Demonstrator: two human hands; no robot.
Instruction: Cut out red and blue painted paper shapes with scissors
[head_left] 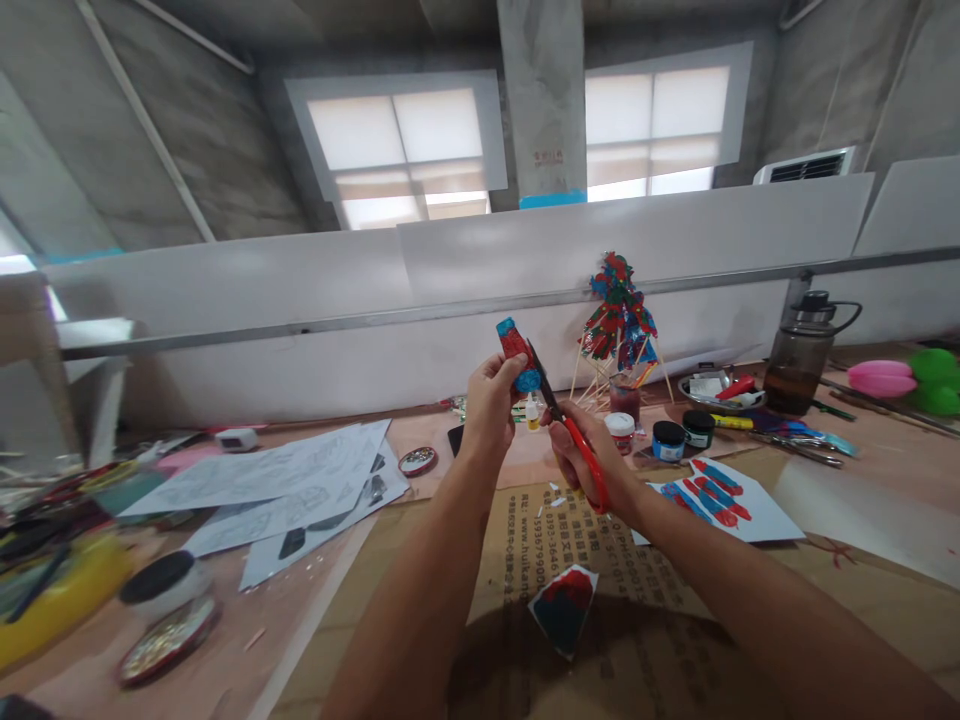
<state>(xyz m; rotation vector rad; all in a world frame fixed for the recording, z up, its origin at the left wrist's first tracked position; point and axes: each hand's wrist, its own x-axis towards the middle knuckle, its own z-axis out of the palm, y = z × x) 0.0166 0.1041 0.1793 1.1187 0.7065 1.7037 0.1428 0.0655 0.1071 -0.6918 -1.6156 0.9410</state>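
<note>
Between the fingers of my left hand (491,400) is a small painted paper piece (516,345), red in the middle with blue ends, held upright. My right hand (589,450) grips red-handled scissors (581,445), their dark blades pointing up and left against the right edge of the piece. How far the blades are apart I cannot tell. Below my hands, a paper scrap (566,608) painted dark blue and red lies on the cardboard (517,560), with tiny white clippings nearby. To the right, a white sheet (716,500) carries red and blue painted shapes.
Paint jars (667,440) and a cup of murky liquid (624,398) stand beyond my right hand, before colourful cutouts on sticks (619,310). A dark bottle (802,350) stands farther right. Drawings (285,490) and a sequin lid (169,640) lie left.
</note>
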